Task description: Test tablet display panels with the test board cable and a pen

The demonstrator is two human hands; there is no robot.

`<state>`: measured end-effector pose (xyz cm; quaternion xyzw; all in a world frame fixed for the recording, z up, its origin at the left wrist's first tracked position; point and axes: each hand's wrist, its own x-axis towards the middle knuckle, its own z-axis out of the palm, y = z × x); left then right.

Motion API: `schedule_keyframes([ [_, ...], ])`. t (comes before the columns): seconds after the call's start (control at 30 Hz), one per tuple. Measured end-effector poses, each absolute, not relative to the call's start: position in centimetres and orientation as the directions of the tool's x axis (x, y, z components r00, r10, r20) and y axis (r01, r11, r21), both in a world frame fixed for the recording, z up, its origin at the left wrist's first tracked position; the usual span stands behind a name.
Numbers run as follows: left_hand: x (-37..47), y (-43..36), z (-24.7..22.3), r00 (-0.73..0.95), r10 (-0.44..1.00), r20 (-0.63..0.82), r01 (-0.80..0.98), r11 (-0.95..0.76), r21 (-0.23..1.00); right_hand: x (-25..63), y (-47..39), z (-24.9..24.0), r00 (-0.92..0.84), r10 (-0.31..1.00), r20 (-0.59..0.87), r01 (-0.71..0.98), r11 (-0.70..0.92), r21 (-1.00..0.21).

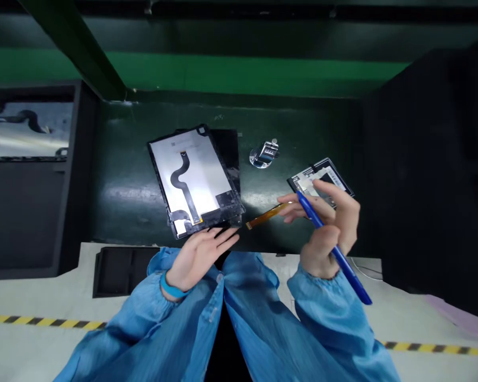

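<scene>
My right hand [329, 225] is closed round a blue pen-like stick [352, 276], which slants up past the fingers. An orange flat flex cable [263, 216] runs to those fingertips; whether they grip it cannot be told. Just beyond the hand lies a small display module [336, 178] with a white label, partly covered by the fingers. My left hand [207, 249], palm up with fingers spread, rests at the near edge of a tablet screen panel [205, 175]. A black wavy ribbon cable [179, 180] lies on the panel's silvery back. Under it, another dark panel [229, 148] sticks out.
A chrome tally counter [266, 154] stands on the dark green bench [123, 196]. To the left, a black bin [24, 212] holds another silvery panel [32, 130]. A large black box [426, 170] stands right, and a black tray [113, 273] sits below the bench edge.
</scene>
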<state>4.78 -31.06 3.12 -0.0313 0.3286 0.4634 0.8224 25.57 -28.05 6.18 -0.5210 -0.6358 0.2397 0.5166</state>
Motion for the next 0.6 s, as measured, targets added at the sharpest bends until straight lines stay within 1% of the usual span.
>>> schedule_keyframes([
  [0.03, 3.8, -31.2, 3.2, 0.4, 0.723, -0.563, -0.751, 0.611, 0.251, 25.5, -28.1, 6.0, 0.093, 0.927, 0.364, 0.41, 0.297, -0.862],
  [0.13, 0.2, -31.8, 4.0, 0.518, 0.652, -0.554, -0.591, 0.741, 0.319, 24.9, -27.7, 5.7, 0.083, 0.963, 0.255, 0.371, 0.208, -0.905],
  [0.2, -1.9, -32.3, 4.6, 0.567, 0.595, -0.57, -0.468, 0.802, 0.371, 24.0, -27.0, 5.6, 0.042, 0.979, 0.2, 0.33, 0.176, -0.928],
  [0.27, -3.1, -32.7, 4.8, 0.576, 0.548, -0.607, -0.346, 0.836, 0.426, 22.7, -26.3, 5.4, -0.015, 0.99, 0.139, 0.281, 0.138, -0.95],
  [0.37, -3.4, -33.1, 4.3, 0.484, 0.553, -0.679, -0.14, 0.814, 0.563, 20.2, -25.6, 4.8, -0.141, 0.989, 0.046, 0.206, 0.074, -0.976],
  [0.47, -3.0, -33.2, 3.6, 0.426, 0.602, -0.676, 0.04, 0.734, 0.678, 18.1, -25.5, 3.9, -0.242, 0.97, -0.032, 0.221, 0.023, -0.975],
  [0.57, -3.5, -32.9, 4.1, 0.446, 0.653, -0.612, 0.091, 0.647, 0.757, 16.7, -25.6, 2.9, -0.249, 0.966, -0.069, 0.26, -0.002, -0.965],
  [0.6, -3.8, -32.7, 4.5, 0.419, 0.693, -0.587, 0.088, 0.613, 0.785, 16.3, -25.7, 2.7, -0.243, 0.968, -0.059, 0.272, 0.01, -0.962],
])
